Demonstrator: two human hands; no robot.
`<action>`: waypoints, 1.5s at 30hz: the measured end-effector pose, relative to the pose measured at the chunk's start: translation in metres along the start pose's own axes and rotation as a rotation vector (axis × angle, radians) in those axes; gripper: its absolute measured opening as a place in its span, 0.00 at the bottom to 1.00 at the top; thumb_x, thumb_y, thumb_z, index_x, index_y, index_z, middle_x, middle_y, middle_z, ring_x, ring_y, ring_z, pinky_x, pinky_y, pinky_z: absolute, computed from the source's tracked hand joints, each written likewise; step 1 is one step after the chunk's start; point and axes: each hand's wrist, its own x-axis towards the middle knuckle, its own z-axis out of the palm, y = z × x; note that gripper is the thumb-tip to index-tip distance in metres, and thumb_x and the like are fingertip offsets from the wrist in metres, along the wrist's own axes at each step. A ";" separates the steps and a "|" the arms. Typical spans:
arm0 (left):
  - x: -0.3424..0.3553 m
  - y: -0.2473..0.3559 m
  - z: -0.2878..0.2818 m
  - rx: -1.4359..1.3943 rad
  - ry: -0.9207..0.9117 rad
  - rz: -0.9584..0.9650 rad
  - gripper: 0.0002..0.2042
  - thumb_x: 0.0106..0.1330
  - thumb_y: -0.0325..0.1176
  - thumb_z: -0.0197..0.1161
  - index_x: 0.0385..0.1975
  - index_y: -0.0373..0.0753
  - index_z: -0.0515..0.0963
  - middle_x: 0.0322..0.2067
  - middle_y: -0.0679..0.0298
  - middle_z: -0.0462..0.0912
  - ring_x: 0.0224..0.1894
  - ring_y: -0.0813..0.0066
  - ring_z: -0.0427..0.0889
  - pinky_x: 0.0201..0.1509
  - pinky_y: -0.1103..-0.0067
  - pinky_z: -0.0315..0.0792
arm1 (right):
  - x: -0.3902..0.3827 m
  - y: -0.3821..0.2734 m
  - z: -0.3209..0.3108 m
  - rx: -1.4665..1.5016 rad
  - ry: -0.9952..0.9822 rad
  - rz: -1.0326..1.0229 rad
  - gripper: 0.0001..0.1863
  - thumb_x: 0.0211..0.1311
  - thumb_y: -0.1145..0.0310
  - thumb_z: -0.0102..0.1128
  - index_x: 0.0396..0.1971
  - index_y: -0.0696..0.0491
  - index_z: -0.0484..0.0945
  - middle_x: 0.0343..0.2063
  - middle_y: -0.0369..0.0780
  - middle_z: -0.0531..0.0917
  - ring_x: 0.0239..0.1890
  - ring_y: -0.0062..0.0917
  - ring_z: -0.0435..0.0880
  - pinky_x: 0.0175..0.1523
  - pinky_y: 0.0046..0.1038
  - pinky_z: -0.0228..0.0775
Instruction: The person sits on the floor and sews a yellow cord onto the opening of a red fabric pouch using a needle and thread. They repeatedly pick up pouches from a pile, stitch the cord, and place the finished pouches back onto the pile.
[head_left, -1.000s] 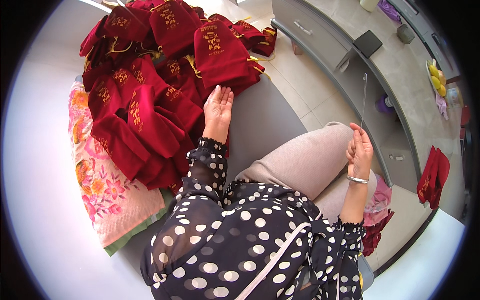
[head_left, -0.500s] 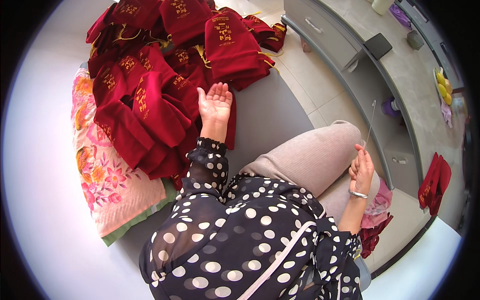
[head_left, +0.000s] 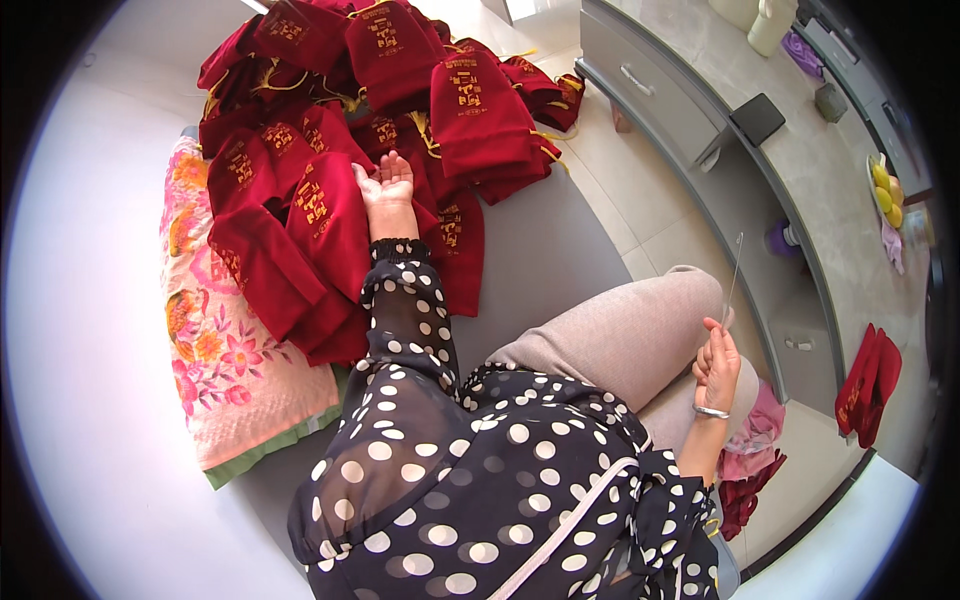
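My left hand (head_left: 387,185) is stretched out palm up, fingers apart, over a heap of dark red cloth drawstring pouches (head_left: 318,205) with gold print and yellow cords. It holds nothing; whether its back touches the cloth I cannot tell. Beside my right knee, my right hand (head_left: 717,368) pinches a thin metal wire tool (head_left: 735,270) between thumb and fingers. The wire points upward and has a small loop or hook at its tip. A stacked pouch with yellow cords (head_left: 480,115) lies just right of my left hand.
The pouches lie on a grey padded seat (head_left: 560,250), next to a pink flowered cushion (head_left: 225,370). A grey cabinet (head_left: 650,100) with open shelves curves along the right. Red cloth pieces (head_left: 868,385) hang at its end, and pink cloth (head_left: 755,425) lies below my right hand.
My left hand has reached farther forward and left over the pouches. My right hand still pinches the wire tool, and the whole view has shifted slightly.
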 end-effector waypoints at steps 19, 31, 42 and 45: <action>-0.163 -0.013 0.065 -0.068 -1.290 -0.294 0.10 0.62 0.35 0.60 0.35 0.34 0.76 0.37 0.62 0.77 0.43 0.68 0.72 0.48 0.73 0.65 | -0.005 0.008 -0.006 0.072 0.004 0.023 0.11 0.67 0.64 0.53 0.42 0.55 0.75 0.13 0.23 0.55 0.11 0.06 0.49 0.13 0.12 0.38; -0.221 -0.154 -0.110 1.589 -1.275 -1.328 0.10 0.63 0.36 0.61 0.32 0.34 0.77 0.24 0.62 0.81 0.23 0.76 0.81 0.23 0.85 0.73 | -0.007 -0.008 -0.029 0.333 0.280 -0.008 0.18 0.66 0.48 0.49 0.29 0.49 0.73 0.11 0.25 0.55 0.10 0.08 0.49 0.13 0.13 0.39; -0.211 -0.158 -0.104 1.753 -1.225 -0.498 0.13 0.64 0.35 0.61 0.40 0.32 0.74 0.29 0.65 0.80 0.27 0.83 0.77 0.25 0.87 0.72 | -0.011 0.008 -0.032 0.218 0.217 0.007 0.07 0.62 0.64 0.60 0.35 0.50 0.75 0.13 0.21 0.59 0.11 0.04 0.51 0.14 0.11 0.41; -0.210 -0.162 -0.112 1.562 -1.144 -0.312 0.16 0.62 0.29 0.62 0.48 0.32 0.69 0.37 0.63 0.78 0.34 0.82 0.77 0.28 0.87 0.72 | -0.010 0.005 -0.032 0.234 0.215 0.022 0.08 0.62 0.65 0.60 0.38 0.50 0.75 0.12 0.21 0.58 0.11 0.04 0.50 0.14 0.10 0.41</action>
